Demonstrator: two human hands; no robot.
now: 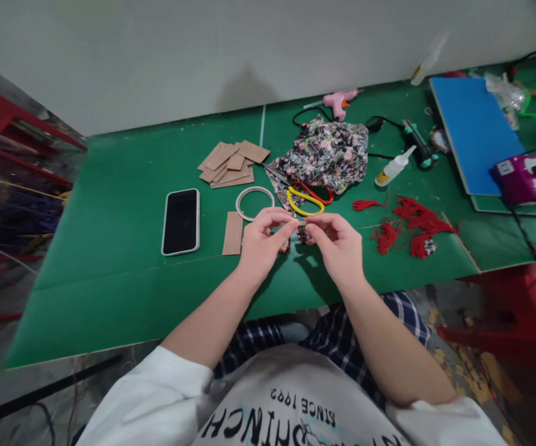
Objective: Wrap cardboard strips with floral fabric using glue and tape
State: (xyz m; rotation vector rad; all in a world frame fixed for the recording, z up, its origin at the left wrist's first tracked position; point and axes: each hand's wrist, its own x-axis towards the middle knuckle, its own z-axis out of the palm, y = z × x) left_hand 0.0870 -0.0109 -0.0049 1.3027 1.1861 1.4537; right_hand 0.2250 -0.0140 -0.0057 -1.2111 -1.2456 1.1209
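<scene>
Just above the near edge of the green-covered bench (109, 272), the person's left hand (261, 244) and right hand (337, 244) meet fingertip to fingertip over a small scrap of dark floral fabric (301, 233). Both hands are curled nearly shut, thumb and forefinger of each pinching the scrap from opposite sides; the other fingers are loosely folded. The piece looks light, soft and limp, so it would likely fold or slip unless pinched close to its edges, as it is here.

At about ten o'clock from the hands lie a brown cardboard strip (233, 233) and a black smartphone in a white case (181, 222). At twelve o'clock sit a white plastic ring (254, 203) and yellow-and-red-handled scissors (305, 197), with a crumpled floral cloth (326, 155) beyond. Red thread tassels (411, 226) lie at three o'clock.
</scene>
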